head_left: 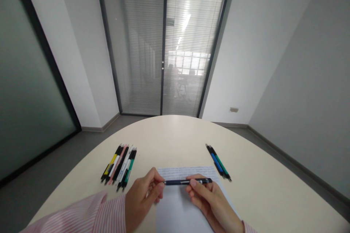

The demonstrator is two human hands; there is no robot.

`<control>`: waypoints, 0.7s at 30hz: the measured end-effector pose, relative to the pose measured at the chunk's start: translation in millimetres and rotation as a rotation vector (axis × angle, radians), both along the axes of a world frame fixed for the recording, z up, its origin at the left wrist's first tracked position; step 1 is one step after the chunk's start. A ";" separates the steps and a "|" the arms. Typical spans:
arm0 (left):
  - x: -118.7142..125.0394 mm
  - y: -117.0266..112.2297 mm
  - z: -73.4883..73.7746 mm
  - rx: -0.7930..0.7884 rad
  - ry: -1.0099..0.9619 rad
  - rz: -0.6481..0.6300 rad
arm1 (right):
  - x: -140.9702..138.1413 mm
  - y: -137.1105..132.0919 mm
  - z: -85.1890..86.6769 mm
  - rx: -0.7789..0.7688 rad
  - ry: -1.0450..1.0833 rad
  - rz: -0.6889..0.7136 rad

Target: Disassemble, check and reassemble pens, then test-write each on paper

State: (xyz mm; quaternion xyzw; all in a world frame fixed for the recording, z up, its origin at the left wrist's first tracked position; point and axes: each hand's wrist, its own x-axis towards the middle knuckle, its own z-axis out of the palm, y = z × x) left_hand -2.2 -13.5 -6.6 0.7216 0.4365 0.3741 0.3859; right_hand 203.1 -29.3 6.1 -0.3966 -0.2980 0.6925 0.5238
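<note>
Both my hands hold a dark navy pen level above a sheet of paper. My left hand pinches its pointed end, and my right hand grips it further along, near the silver clip end. The sheet has printed lines across its top and lies under my hands. To the left lies a bundle of several pens in yellow, pink, white, black and green. A smaller group of pens in blue and green lies to the right.
All of this rests on a rounded cream table. Its far edge curves away to a grey floor. Beyond stand a glass door with closed blinds and white walls. A striped pink sleeve covers my left forearm.
</note>
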 end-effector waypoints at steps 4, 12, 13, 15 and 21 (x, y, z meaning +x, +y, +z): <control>0.7 -1.0 -1.9 0.114 0.088 0.035 | -0.9 -0.8 1.8 0.010 -0.004 0.006; 1.6 -0.3 -0.7 0.106 0.147 0.042 | -3.4 -3.4 6.8 0.008 0.000 -0.001; 1.6 -0.4 0.2 0.128 0.118 0.054 | -3.4 -3.7 6.4 0.008 -0.001 -0.008; 1.4 0.2 1.5 0.166 0.075 0.070 | -3.2 -3.7 5.0 0.007 -0.003 -0.022; -2.1 6.4 -2.3 0.127 0.086 0.031 | -3.0 0.0 0.2 0.002 0.017 -0.017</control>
